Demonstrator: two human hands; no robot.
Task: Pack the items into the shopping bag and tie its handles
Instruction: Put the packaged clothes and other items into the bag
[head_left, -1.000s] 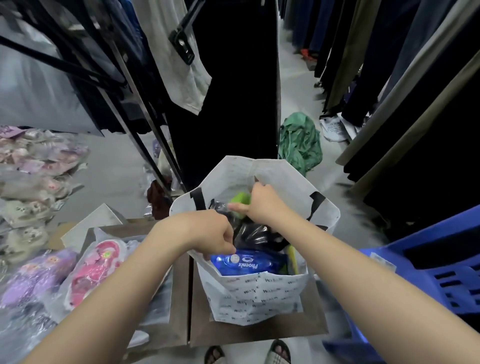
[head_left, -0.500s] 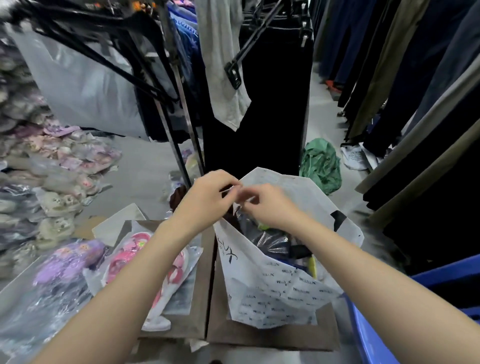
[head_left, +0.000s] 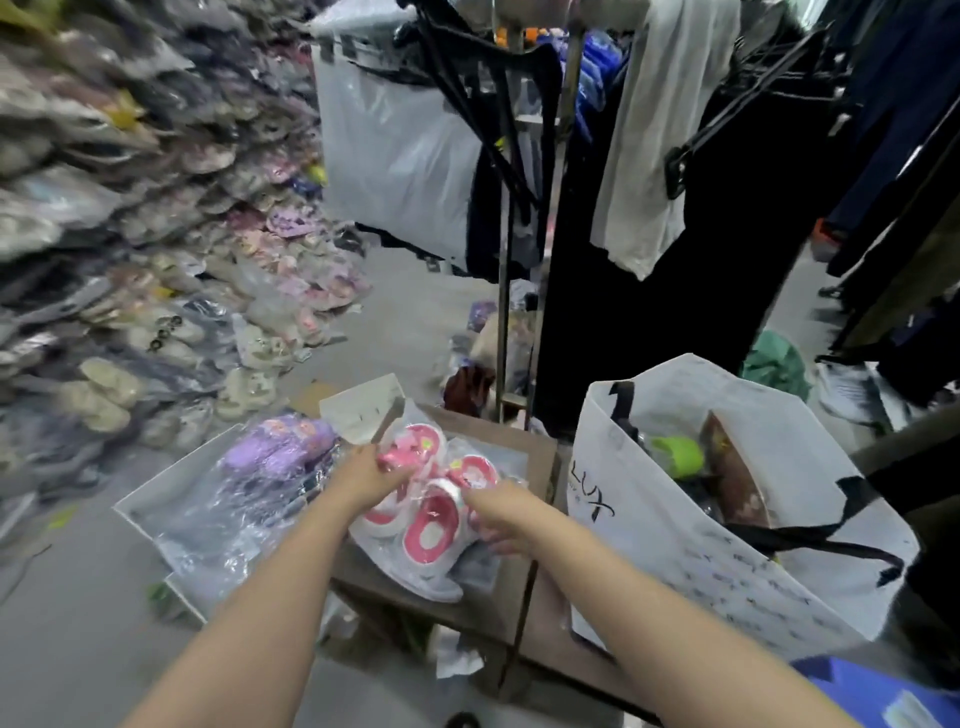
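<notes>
Packing step; tying not yet due. Your left hand (head_left: 363, 475) grips wrapped pink slippers (head_left: 431, 525) at middle of cardboard box (head_left: 524, 449); your right hand (head_left: 501, 512) pinches pack's right edge. Open shopping bag (head_left: 727, 587) stands at box's right edge. Next: lift pack clear, lower into bag mouth.

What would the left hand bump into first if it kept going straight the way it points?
The pack of pink sandals: the left hand grips its near side, so nothing lies between them. Beyond the pack, probably the far edge of the cardboard box, though depth is unclear.
</notes>
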